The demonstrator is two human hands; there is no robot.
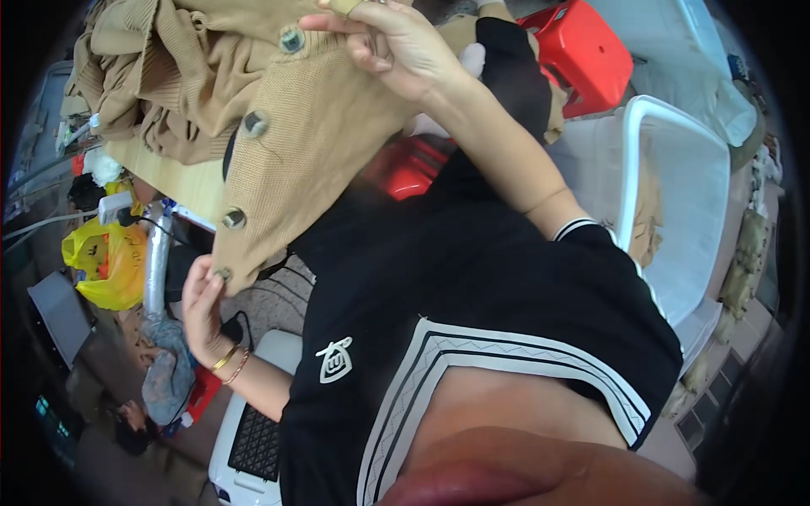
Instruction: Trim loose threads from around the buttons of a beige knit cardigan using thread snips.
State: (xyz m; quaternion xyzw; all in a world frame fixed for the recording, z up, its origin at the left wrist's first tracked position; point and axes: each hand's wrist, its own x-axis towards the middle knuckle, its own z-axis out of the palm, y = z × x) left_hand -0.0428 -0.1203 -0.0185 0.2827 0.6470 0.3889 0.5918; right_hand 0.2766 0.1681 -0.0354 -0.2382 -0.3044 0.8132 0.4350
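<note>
A tan knitted cardigan (316,126) with several large dark, marbled buttons along its edge stretches in front of me. My left hand (202,310), with bracelets at the wrist, pinches its lower corner beside the last button (222,275). Over the far part of the cardigan is my right hand (403,52), palm up. One finger stretches out to the left, and others are partly curled. A tan cover (344,7) wraps one digit, whose end is cut off by the upper edge. Nothing shows in its visible fingers. A loose dark thread (268,150) hangs by the second button (255,124).
More tan knitwear (181,76) is heaped on a wooden table (173,175). At right stand a clear plastic bin (688,244) and a red stool (586,59). At left are a yellow bag (118,266), cables and another person (169,379). A white machine (245,438) stands nearby.
</note>
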